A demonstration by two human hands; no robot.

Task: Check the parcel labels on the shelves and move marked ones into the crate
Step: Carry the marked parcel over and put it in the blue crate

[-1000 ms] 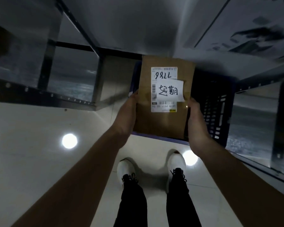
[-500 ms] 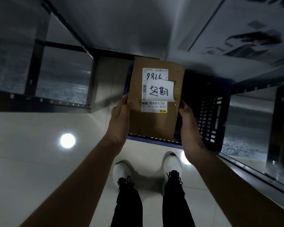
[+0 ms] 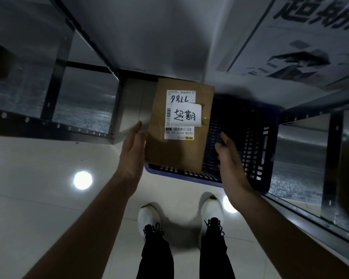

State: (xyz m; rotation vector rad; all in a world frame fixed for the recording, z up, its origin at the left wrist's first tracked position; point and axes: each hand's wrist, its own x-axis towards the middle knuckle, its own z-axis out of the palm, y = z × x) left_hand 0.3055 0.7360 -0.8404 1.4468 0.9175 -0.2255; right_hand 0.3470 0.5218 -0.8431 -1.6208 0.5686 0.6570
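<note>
Pretty dim shot, so a lot is murky. The far side of the crate [image 3: 256,150] sinks into shadow, and I can't make out its bottom or whether the parcel [image 3: 179,154] is resting on anything in there. The parcel covers the crate's left part. The small print on the label [image 3: 179,133] is too tiny to read, and the handwritten note [image 3: 186,117] stuck over it hides the middle. The poster [image 3: 310,47] at top right is cut off by the frame edge.

Counting: one parcel, one crate, one label plus one note, two hands, two shoes [image 3: 149,218], and two round light reflections [image 3: 83,180] on the floor [image 3: 38,198]. Shelving sits on both sides: the left shelf [image 3: 48,123] and the right shelf [image 3: 330,141].

The parcel is flat, rectangular and brown, like cardboard, lying face up over the crate's left half. The crate is dark blue plastic with slotted walls. The shelves are dark metal with punched holes, and the floor is glossy pale tile.

The left hand [image 3: 132,154] is right against the parcel's left edge, fingers [image 3: 136,131] straight and together. I can't tell if it's actually touching. The right hand [image 3: 230,164] is clear of the right edge, its fingers [image 3: 226,140] loose, slightly spread and gripping nothing.
</note>
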